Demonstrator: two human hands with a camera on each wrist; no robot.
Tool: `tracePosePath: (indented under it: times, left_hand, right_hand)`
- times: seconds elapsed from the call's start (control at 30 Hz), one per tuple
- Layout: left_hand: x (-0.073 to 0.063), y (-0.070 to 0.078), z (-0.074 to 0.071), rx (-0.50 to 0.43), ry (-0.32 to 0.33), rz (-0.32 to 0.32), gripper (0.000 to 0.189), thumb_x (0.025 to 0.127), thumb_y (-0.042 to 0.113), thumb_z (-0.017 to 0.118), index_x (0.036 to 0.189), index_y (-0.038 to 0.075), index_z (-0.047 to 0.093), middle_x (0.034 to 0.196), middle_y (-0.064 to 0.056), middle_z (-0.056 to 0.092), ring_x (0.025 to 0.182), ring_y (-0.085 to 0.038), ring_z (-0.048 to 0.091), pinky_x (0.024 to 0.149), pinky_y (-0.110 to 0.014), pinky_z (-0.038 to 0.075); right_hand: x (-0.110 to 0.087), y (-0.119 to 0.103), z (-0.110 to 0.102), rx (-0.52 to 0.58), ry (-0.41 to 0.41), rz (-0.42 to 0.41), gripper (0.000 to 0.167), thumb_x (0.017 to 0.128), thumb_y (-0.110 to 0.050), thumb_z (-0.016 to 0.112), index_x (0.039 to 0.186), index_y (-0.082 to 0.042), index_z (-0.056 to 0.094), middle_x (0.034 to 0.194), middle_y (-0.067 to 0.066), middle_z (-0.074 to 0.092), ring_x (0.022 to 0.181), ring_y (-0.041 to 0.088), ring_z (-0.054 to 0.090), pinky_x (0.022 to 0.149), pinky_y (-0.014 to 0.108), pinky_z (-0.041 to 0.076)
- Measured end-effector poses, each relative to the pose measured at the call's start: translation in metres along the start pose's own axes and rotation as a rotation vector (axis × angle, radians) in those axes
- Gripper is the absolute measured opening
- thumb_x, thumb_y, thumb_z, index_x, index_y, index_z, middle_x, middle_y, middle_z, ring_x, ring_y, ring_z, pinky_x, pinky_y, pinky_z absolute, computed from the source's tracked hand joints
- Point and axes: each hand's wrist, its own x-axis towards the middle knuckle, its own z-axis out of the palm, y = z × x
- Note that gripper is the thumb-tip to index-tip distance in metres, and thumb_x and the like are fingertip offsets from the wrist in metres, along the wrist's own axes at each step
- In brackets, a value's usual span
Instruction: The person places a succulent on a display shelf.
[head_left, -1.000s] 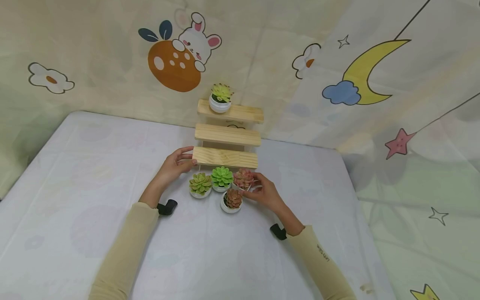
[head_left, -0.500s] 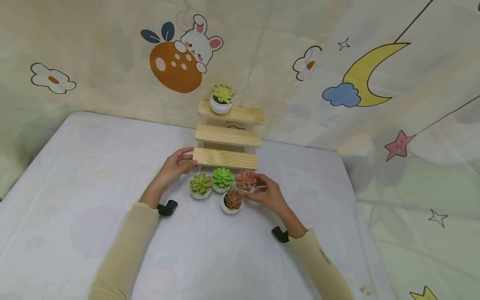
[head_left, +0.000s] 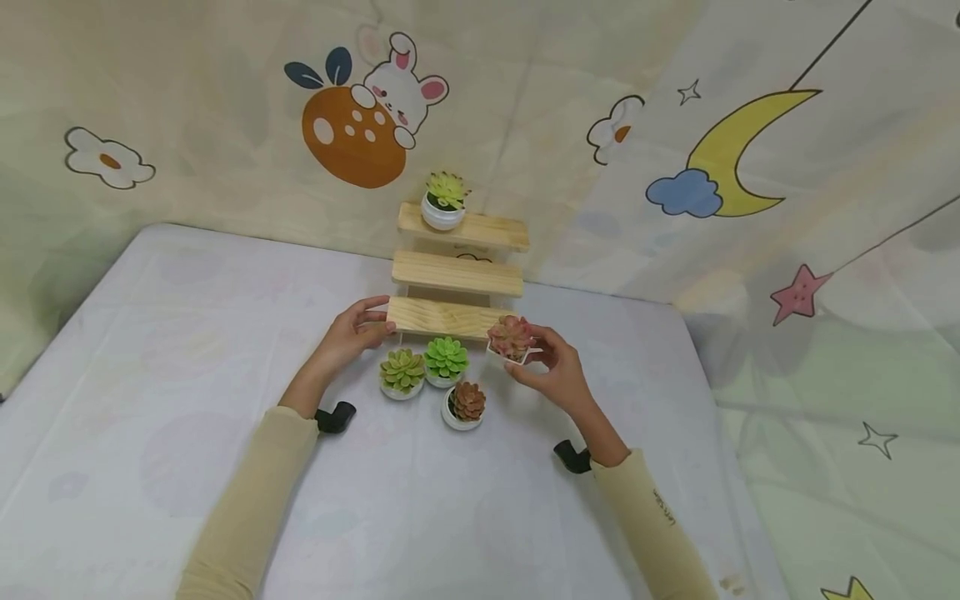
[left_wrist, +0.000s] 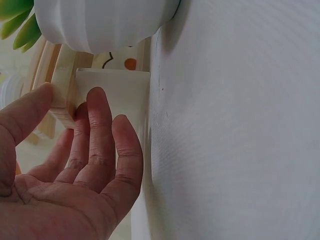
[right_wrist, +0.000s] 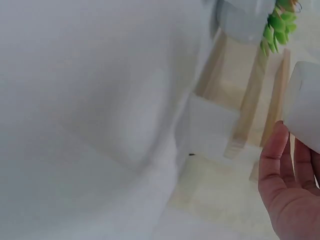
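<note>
My right hand (head_left: pixel 558 371) holds a pink potted succulent (head_left: pixel 512 337) by its white angular pot, raised in front of the right end of the lowest step. In the right wrist view that white pot (right_wrist: pixel 305 105) sits against the fingertips. My left hand (head_left: pixel 348 337) grips the left end of the three-step wooden plant stand (head_left: pixel 438 317). In the left wrist view its thumb lies against the end of the wooden step (left_wrist: pixel 62 90), with the fingers on the other side.
On the table before the stand sit a yellow-green succulent (head_left: pixel 402 371), a bright green succulent (head_left: pixel 446 360) and a brown succulent (head_left: pixel 467 405), all in white pots. Another succulent (head_left: pixel 444 200) stands on the top step. A patterned cloth (head_left: pixel 525 125) hangs behind the table.
My right hand has lifted the pink succulent from among the table pots, moving it up and to the right. My left hand has stayed at the stand's left end.
</note>
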Motion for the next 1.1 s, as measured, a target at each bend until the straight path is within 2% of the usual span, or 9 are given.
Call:
tracePosePath:
  times: [0.17,0.3,0.43,0.67,0.87,1.1]
  left_hand:
    - [0.002,-0.001,-0.001,0.017,0.003,0.0,0.064,0.098,0.023,0.062,0.152,0.008,0.032,0.138,-0.024,0.048,0.119,-0.036,0.056,0.089,-0.038,0.048]
    - [0.003,-0.002,-0.003,0.024,0.006,-0.008,0.062,0.098,0.023,0.061,0.151,0.009,0.033,0.137,-0.023,0.049,0.118,-0.035,0.057,0.089,-0.036,0.048]
    - [0.003,-0.003,-0.004,0.029,0.009,-0.012,0.062,0.098,0.024,0.061,0.151,0.009,0.034,0.137,-0.023,0.05,0.118,-0.035,0.057,0.089,-0.036,0.048]
    - [0.003,-0.003,-0.003,0.02,-0.001,0.002,0.063,0.097,0.024,0.061,0.151,0.008,0.033,0.138,-0.024,0.049,0.118,-0.035,0.056,0.09,-0.036,0.048]
    - [0.003,-0.005,-0.001,0.029,0.001,-0.007,0.062,0.097,0.025,0.062,0.15,0.008,0.035,0.137,-0.023,0.05,0.117,-0.035,0.057,0.086,-0.033,0.048]
    - [0.001,-0.005,0.0,0.033,0.008,-0.022,0.063,0.097,0.028,0.063,0.15,0.009,0.035,0.138,-0.023,0.05,0.118,-0.035,0.057,0.089,-0.037,0.049]
  right_hand:
    - [0.019,0.015,-0.013,0.052,0.041,-0.049,0.053,0.073,0.018,0.072,0.123,0.015,0.055,0.108,0.004,0.063,0.09,0.003,0.059,0.077,0.031,0.054]
    - [0.039,0.011,-0.024,0.077,0.064,-0.108,0.053,0.073,0.017,0.072,0.123,0.015,0.055,0.102,-0.008,0.063,0.089,0.006,0.06,0.075,0.022,0.052]
    - [0.059,0.001,-0.033,0.105,0.08,-0.129,0.053,0.074,0.016,0.072,0.124,0.015,0.054,0.102,-0.009,0.064,0.09,0.008,0.061,0.076,0.02,0.052]
    - [0.093,-0.008,-0.04,0.151,0.084,-0.108,0.051,0.078,0.013,0.07,0.126,0.014,0.053,0.103,-0.009,0.065,0.092,0.01,0.061,0.077,0.02,0.051]
    - [0.124,-0.01,-0.041,0.233,0.075,-0.09,0.05,0.079,0.012,0.07,0.127,0.012,0.054,0.104,-0.006,0.066,0.095,0.012,0.062,0.078,0.019,0.051]
    - [0.159,-0.01,-0.034,0.322,0.037,-0.08,0.036,0.082,0.012,0.068,0.115,0.001,0.06,0.104,-0.002,0.064,0.098,0.013,0.061,0.08,0.021,0.051]
